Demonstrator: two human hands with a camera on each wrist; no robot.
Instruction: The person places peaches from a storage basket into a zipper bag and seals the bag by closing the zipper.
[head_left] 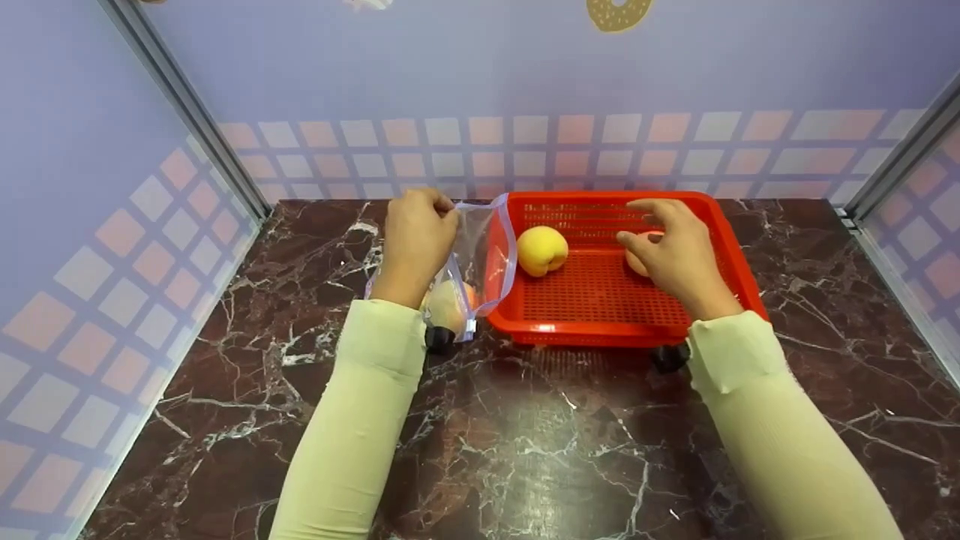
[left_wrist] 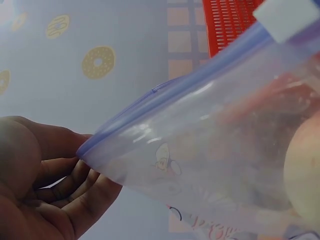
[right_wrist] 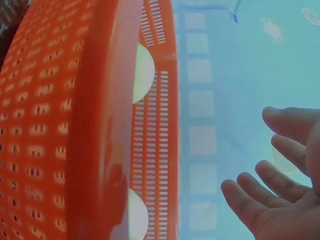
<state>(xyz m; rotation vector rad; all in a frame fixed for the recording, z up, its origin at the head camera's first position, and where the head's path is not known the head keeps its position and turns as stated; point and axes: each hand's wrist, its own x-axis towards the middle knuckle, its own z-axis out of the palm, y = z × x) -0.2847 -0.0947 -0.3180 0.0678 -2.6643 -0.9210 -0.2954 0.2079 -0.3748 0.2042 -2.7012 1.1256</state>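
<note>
A peach (head_left: 636,257) lay in the red basket (head_left: 739,264) at the right, the right hand (head_left: 679,251) over it, fingers (head_left: 651,205) relaxed and apart. The left hand (head_left: 415,238) pinched the rim of the bag (head_left: 480,251) left of the basket; that thin hold might have slipped, closing the mouth.

Bag (head_left: 480,255) left of basket (head_left: 739,255); peach (head_left: 541,250) inside basket
</note>
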